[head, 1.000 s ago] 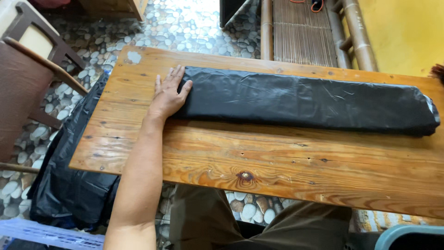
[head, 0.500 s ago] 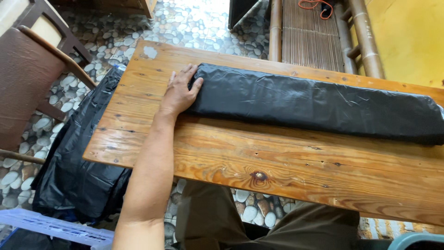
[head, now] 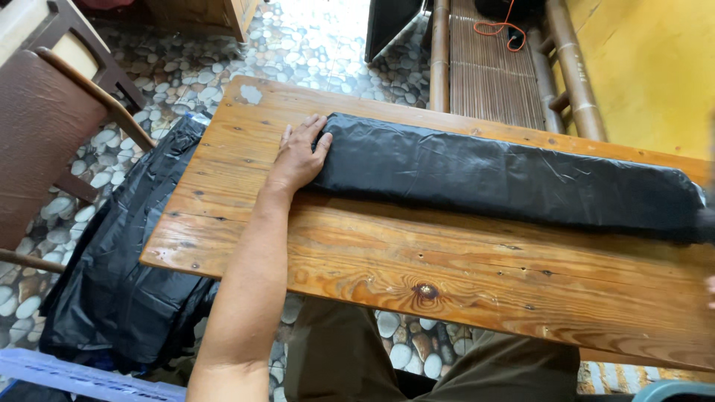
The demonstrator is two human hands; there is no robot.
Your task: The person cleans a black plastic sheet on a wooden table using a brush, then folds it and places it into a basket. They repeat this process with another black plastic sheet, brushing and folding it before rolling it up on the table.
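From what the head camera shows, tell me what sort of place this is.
Probably a home patio or small workshop: pebble-patterned tiled floor, bamboo bench, knotty wooden plank table where the left hand presses a long folded black plastic sheet.

The person's left arm (head: 246,298) is bare with no sleeve showing, and olive-brown trousers (head: 335,357) cover the legs.

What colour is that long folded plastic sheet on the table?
Black and slightly glossy; the folded plastic sheet shows best in the head view.

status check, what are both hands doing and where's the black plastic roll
Left hand flat, open, touching roll's left end. Right hand barely in view at frame edge, grip unclear. Black plastic roll lies lengthwise on wooden table. Nothing on top of it.
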